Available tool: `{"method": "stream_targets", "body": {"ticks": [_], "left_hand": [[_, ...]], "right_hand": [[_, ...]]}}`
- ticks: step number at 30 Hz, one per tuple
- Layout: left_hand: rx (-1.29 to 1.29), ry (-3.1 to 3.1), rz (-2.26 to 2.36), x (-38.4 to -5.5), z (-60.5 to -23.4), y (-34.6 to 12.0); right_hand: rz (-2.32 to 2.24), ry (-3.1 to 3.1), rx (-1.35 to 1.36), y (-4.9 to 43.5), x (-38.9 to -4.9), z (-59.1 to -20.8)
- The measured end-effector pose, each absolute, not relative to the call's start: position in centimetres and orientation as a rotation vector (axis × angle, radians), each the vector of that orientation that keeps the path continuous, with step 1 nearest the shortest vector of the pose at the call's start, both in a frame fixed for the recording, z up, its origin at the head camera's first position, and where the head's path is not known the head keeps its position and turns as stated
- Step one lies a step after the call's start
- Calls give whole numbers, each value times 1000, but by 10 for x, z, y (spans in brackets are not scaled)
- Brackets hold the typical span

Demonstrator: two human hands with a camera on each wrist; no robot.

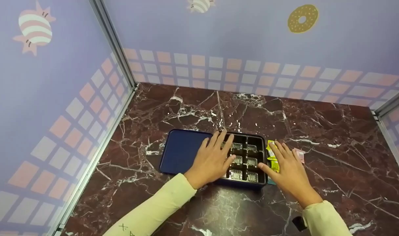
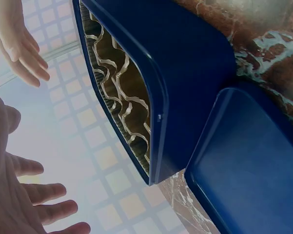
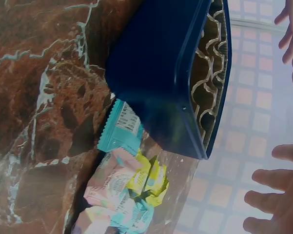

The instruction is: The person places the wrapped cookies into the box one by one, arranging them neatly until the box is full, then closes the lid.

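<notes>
A dark blue tin box (image 1: pixel 240 186) stands uncovered, with a divided plastic insert (image 1: pixel 237 160) whose visible compartments hold nothing. Its blue lid (image 1: pixel 183 152) lies flat against the box's left side. Over the seam between lid and box hovers my left hand (image 1: pixel 211 160), fingers spread and straight; the left wrist view shows it above the rim, apart from the box. My right hand (image 1: pixel 289 170) is likewise spread, above several wrapped snacks just right of the box. Among these are yellow packets (image 3: pixel 148 180), a pink packet (image 3: pixel 112 175) and a turquoise packet (image 3: pixel 122 127). Neither hand holds anything.
The box sits on a dark red marbled tabletop (image 1: pixel 173 111). Lilac panels with checkered bands enclose it at the back wall (image 1: pixel 239 36), the left wall (image 1: pixel 38 114) and the right. A small black object (image 1: pixel 298 223) lies by the right sleeve.
</notes>
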State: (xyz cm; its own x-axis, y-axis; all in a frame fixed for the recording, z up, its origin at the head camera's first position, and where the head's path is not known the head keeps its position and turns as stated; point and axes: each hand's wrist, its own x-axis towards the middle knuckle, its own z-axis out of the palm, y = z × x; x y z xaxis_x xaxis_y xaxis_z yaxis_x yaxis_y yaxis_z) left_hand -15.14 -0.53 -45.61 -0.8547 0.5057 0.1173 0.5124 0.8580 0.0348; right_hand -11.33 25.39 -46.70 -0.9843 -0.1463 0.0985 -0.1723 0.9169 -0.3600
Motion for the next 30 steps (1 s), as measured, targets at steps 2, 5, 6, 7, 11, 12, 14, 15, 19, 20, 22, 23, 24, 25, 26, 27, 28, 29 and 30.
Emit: {"method": "stream_targets", "body": {"ticks": [2, 5, 6, 7, 11, 12, 14, 15, 19, 20, 22, 23, 24, 25, 26, 27, 28, 29, 30], "left_hand": [[-800, -2939, -106, -152, -457, -6], [-791, -2957, -120, -153, -458, -6], [-791, -2961, -121, -153, -458, -7], [-790, -2963, -121, -153, -458, -7], [-789, -2965, -124, -156, -459, -8], [-786, -2965, -134, -156, -460, -8], [-779, -2965, -159, -157, -461, -9], [-777, -2969, -172, -157, -463, -10], [-768, -2991, -205, -156, -468, -14], [-767, -2995, -207, -156, -469, -14], [-760, -3002, -203, -156, -470, -16], [-754, -3004, -196, -156, -471, -16], [-751, -3005, -195, -156, -471, -17], [-749, -3008, -185, -157, -472, -17], [-747, -3011, -181, -157, -473, -17], [-745, -3016, -175, -157, -474, -17], [-744, -3021, -175, -157, -475, -17], [-743, -3025, -172, -157, -476, -18], [-741, -3026, -176, -158, -477, -18]], "right_hand": [[575, -3010, 243, 256, -112, -470], [575, -3011, 238, 259, -111, -473], [579, -3012, 233, 260, -111, -474], [581, -3014, 229, 261, -110, -474], [572, -3017, 204, 264, -110, -477], [570, -3018, 199, 265, -109, -477], [561, -3017, 193, 266, -109, -479], [558, -3019, 192, 267, -108, -480], [562, -2993, 202, 271, -104, -487], [564, -2981, 204, 273, -102, -489], [571, -2958, 207, 276, -100, -492], [575, -2948, 204, 277, -99, -493], [578, -2943, 200, 278, -98, -494], [578, -2942, 194, 280, -98, -495], [578, -2944, 188, 281, -96, -496], [576, -2947, 181, 282, -96, -497], [574, -2951, 174, 284, -95, -497], [570, -2952, 168, 285, -94, -498], [568, -2954, 161, 286, -94, -498]]}}
